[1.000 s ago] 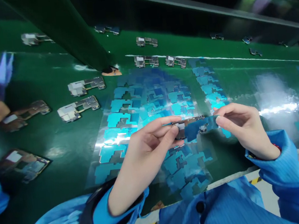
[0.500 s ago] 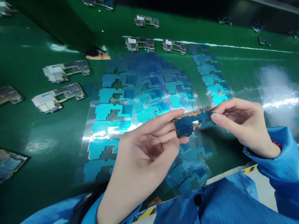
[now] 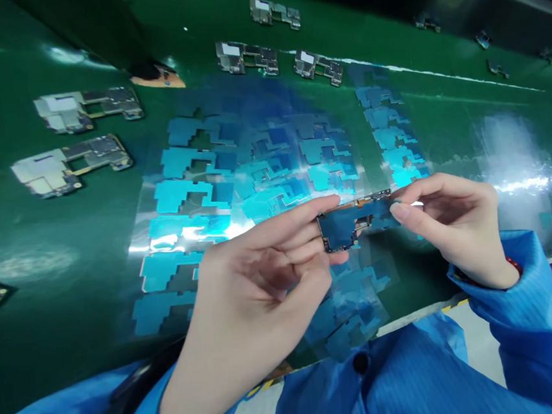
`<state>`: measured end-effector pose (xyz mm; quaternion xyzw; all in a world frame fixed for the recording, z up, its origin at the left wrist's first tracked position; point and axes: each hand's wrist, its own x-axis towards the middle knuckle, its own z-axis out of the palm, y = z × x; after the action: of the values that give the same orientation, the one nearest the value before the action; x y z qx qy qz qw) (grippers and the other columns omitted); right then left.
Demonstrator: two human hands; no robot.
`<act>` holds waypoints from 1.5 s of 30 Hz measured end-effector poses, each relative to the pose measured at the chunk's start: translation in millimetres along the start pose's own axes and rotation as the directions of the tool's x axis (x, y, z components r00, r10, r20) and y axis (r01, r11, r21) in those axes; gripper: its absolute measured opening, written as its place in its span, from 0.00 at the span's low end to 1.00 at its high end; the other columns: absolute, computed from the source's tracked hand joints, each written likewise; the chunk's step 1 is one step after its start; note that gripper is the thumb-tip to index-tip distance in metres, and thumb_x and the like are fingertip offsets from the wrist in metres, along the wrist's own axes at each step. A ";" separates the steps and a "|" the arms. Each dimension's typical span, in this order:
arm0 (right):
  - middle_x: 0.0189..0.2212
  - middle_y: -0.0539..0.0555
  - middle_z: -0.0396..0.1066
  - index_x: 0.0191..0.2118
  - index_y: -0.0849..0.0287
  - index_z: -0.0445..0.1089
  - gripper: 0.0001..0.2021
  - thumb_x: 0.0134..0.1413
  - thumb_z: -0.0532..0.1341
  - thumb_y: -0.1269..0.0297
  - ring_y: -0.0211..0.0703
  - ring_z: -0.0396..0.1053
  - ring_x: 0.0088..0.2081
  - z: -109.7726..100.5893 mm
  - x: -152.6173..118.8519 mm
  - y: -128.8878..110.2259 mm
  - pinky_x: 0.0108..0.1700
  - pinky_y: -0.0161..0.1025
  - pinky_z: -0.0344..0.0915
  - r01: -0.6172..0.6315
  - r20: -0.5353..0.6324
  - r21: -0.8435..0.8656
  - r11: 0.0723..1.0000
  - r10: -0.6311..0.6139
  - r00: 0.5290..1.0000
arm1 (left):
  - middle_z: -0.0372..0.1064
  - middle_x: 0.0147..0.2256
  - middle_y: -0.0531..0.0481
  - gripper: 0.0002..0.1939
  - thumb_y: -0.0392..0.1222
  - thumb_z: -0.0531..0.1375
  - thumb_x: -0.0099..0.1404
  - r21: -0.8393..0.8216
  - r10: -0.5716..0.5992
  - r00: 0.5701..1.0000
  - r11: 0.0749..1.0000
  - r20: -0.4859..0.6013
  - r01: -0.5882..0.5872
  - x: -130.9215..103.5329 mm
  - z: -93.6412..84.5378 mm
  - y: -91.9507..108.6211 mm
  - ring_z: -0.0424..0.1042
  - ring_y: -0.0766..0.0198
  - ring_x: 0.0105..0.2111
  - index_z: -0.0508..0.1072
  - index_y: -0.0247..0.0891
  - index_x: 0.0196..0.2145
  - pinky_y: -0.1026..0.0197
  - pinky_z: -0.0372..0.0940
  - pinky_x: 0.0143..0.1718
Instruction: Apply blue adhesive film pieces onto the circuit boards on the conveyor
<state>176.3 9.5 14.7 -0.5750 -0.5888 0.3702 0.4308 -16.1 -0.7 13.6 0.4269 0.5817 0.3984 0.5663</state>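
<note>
Between my hands is a small circuit board (image 3: 340, 229) with a dark blue film over much of its face. My left hand (image 3: 267, 273) grips its left end, fingers behind it and thumb at the near edge. At the board's right end, my right hand (image 3: 446, 220) pinches thumb and forefinger together on the blue film's end. Whether those fingertips also touch the board is hard to see. Sheets of cut blue film pieces (image 3: 184, 196) lie on the green table below and beyond my hands.
Two boards with pale covers (image 3: 41, 172) lie at left on the green mat (image 3: 70, 305). Several more, such as one board (image 3: 247, 59), lie along the back. A dark post (image 3: 88, 30) stands at the back left. Another film strip (image 3: 389, 134) lies right of centre.
The view has shifted, so the boards at left sit further left and higher. The blue film now covers more of the board's upper edge, where an orange strip showed. Both hands keep their hold.
</note>
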 end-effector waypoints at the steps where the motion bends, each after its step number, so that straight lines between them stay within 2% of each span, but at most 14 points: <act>1: 0.25 0.47 0.76 0.28 0.56 0.75 0.05 0.48 0.68 0.73 0.34 0.73 0.27 0.1 0.1 -0.1 0.28 0.30 0.74 0.002 0.001 -0.002 1.000 -0.002 1.000 | 0.71 0.20 0.59 0.16 0.35 0.65 0.52 -0.013 0.000 1.000 1.000 -0.002 0.000 -0.5 0.7 0.5 0.76 0.65 0.22 0.82 0.46 0.39 0.60 0.77 0.36; 5: 0.25 0.46 0.76 0.28 0.56 0.75 0.06 0.48 0.68 0.74 0.34 0.73 0.27 0.5 0.1 -0.1 0.29 0.29 0.74 0.007 0.002 -0.007 1.000 -0.007 1.000 | 0.77 0.26 0.58 0.17 0.32 0.63 0.53 -0.121 0.025 0.999 0.992 0.034 -0.021 1.7 1.2 -2.9 0.79 0.64 0.27 0.82 0.48 0.39 0.65 0.76 0.35; 9: 0.25 0.46 0.76 0.28 0.56 0.75 0.05 0.48 0.68 0.74 0.34 0.73 0.27 0.5 0.2 -0.3 0.29 0.30 0.74 -0.005 0.000 -0.013 1.000 0.005 1.000 | 0.79 0.28 0.57 0.19 0.30 0.64 0.52 -0.154 0.074 0.992 0.986 0.102 -0.058 4.9 -1.2 -6.4 0.80 0.62 0.28 0.81 0.48 0.39 0.67 0.76 0.34; 14: 0.25 0.47 0.76 0.27 0.56 0.75 0.04 0.48 0.69 0.71 0.35 0.73 0.26 1.1 0.8 -1.6 0.28 0.31 0.74 -0.014 -0.006 -0.020 1.000 0.014 1.000 | 0.79 0.29 0.58 0.17 0.32 0.63 0.53 -0.091 0.052 0.998 0.995 0.032 -0.049 2.6 -0.3 -4.5 0.80 0.64 0.27 0.81 0.47 0.40 0.67 0.76 0.35; 18: 0.25 0.48 0.76 0.28 0.56 0.75 0.04 0.49 0.69 0.70 0.35 0.73 0.26 1.6 0.6 -1.4 0.28 0.31 0.74 0.000 -0.007 -0.022 1.000 0.000 1.000 | 0.79 0.29 0.60 0.18 0.30 0.63 0.53 -0.117 0.107 0.992 0.988 0.060 -0.100 2.7 0.9 -5.9 0.79 0.67 0.26 0.81 0.48 0.39 0.71 0.75 0.33; 21: 0.25 0.47 0.76 0.28 0.56 0.75 0.03 0.49 0.69 0.70 0.35 0.73 0.26 1.5 0.1 -0.4 0.28 0.32 0.73 0.010 -0.010 -0.025 1.000 -0.010 1.000 | 0.79 0.30 0.60 0.18 0.30 0.63 0.53 -0.116 0.094 0.995 0.989 0.029 -0.090 2.0 1.5 -6.1 0.79 0.68 0.27 0.81 0.48 0.39 0.72 0.75 0.34; 30: 0.26 0.47 0.76 0.28 0.56 0.75 0.04 0.48 0.69 0.72 0.33 0.72 0.26 0.3 -1.0 0.7 0.29 0.31 0.73 -0.008 -0.008 -0.024 1.000 0.008 1.000 | 0.79 0.30 0.57 0.17 0.34 0.63 0.54 0.040 0.037 0.999 0.998 0.025 -0.038 -1.4 -0.5 0.1 0.79 0.64 0.28 0.81 0.45 0.42 0.65 0.77 0.36; 35: 0.26 0.47 0.77 0.28 0.56 0.75 0.05 0.48 0.69 0.72 0.35 0.73 0.26 0.9 -0.6 -0.4 0.29 0.31 0.74 -0.035 0.001 -0.002 0.999 0.035 0.999 | 0.78 0.28 0.56 0.17 0.35 0.63 0.53 0.021 0.001 1.000 1.000 -0.004 -0.001 -2.0 -0.2 0.7 0.79 0.64 0.26 0.81 0.45 0.41 0.64 0.77 0.36; 41: 0.24 0.48 0.76 0.27 0.56 0.75 0.05 0.47 0.69 0.73 0.36 0.73 0.25 2.4 0.3 -1.0 0.27 0.32 0.75 -0.053 -0.006 0.013 0.998 0.054 0.999 | 0.75 0.23 0.55 0.16 0.37 0.64 0.53 -0.003 -0.019 1.000 1.000 0.004 0.019 -1.7 0.8 0.5 0.78 0.61 0.24 0.81 0.43 0.41 0.59 0.77 0.36; 45: 0.25 0.47 0.76 0.27 0.56 0.75 0.06 0.46 0.68 0.75 0.35 0.73 0.26 2.2 0.1 -0.1 0.29 0.30 0.75 -0.037 0.007 0.040 0.999 0.037 0.999 | 0.77 0.25 0.56 0.16 0.37 0.63 0.53 -0.040 -0.017 1.000 0.999 -0.008 0.017 -2.4 2.5 1.4 0.78 0.63 0.24 0.81 0.46 0.40 0.63 0.77 0.35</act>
<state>174.3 9.8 14.0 -0.5759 -0.5719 0.3914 0.4336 -13.6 -2.5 15.6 0.4089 0.5797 0.4070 0.5754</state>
